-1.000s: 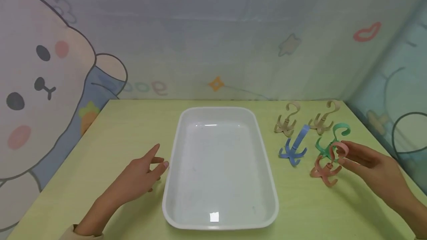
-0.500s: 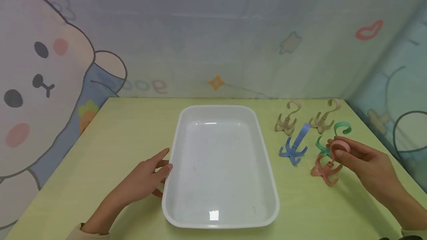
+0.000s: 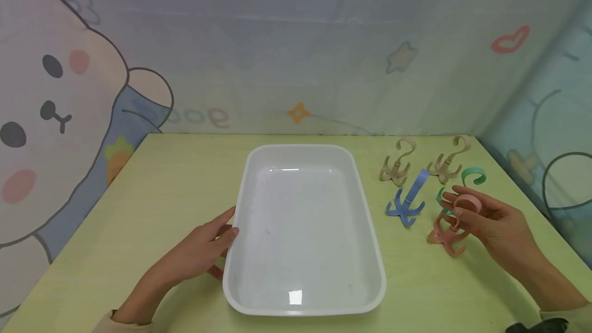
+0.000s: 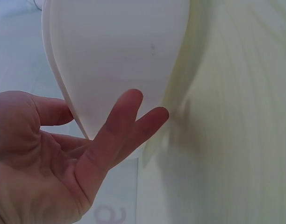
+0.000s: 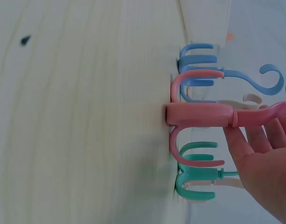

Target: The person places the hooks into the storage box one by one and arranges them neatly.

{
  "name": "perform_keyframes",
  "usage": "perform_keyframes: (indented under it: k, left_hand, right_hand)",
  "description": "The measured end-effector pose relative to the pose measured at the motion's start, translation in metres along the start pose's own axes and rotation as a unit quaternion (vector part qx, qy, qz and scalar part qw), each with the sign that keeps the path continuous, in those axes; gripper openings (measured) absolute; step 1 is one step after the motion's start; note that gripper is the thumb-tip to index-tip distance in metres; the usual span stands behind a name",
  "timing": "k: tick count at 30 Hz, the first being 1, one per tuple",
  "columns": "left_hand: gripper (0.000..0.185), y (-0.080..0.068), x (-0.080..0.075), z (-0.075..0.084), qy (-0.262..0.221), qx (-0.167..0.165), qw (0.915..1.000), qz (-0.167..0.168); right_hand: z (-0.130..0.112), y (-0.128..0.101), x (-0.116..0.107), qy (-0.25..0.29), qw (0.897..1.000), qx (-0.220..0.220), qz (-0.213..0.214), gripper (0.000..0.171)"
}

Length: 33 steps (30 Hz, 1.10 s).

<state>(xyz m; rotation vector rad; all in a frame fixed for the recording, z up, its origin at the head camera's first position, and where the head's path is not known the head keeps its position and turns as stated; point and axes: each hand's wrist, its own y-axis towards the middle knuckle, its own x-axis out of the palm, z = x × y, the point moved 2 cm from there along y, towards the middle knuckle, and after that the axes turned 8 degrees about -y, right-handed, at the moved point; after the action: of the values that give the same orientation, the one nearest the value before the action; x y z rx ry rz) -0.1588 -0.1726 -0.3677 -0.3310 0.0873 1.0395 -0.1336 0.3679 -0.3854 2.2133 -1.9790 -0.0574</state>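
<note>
While my left hand (image 3: 196, 251), fingers loosely spread, touches the white tray (image 3: 305, 235), at the head view's lower right I pinch the pink hook (image 5: 201, 115) between thumb and fingers of my right hand (image 3: 506, 233), prongs below them.

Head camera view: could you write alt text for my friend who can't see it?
A person's right-hand grip is around the upper part of a pink hook, while the left-hand grip touches the rim of a white tray. On the yellowish table are also a blue hook, a partly hidden green hook and two beige hooks, against a cartoon backdrop.
</note>
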Motion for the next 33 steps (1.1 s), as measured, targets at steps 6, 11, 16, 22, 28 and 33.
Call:
perform_keyframes:
  k: [6, 11, 16, 22, 28, 33]
  left_hand:
    - [0.066, 0.000, -0.001, 0.000, -0.001, 0.000, 1.0000, -0.008]
    - [0.065, 0.001, -0.002, 0.000, 0.001, -0.006, 1.0000, -0.004]
    - [0.073, 0.001, -0.001, -0.002, -0.001, -0.013, 0.9999, 0.001]
    - [0.076, 0.001, 0.000, -0.002, -0.001, -0.012, 0.9999, 0.004]
    - [0.073, 0.001, 0.000, 0.000, -0.025, 0.000, 0.9997, -0.006]
    - [0.073, 0.002, 0.002, -0.001, -0.028, 0.001, 0.9996, 0.003]
  right_hand:
    - [0.002, 0.001, 0.004, 0.014, 1.000, 0.008, 0.016, 0.041]
    - [0.003, 0.001, 0.005, 0.017, 1.000, 0.004, 0.024, 0.040]
    - [0.001, 0.002, 0.005, 0.021, 0.999, 0.013, 0.034, 0.039]
    - [-0.004, 0.002, 0.009, 0.015, 0.999, 0.023, 0.040, 0.038]
    - [-0.009, 0.001, 0.014, 0.021, 0.998, 0.021, 0.046, 0.037]
    - [-0.012, -0.001, 0.017, 0.019, 0.999, 0.017, 0.034, 0.038]
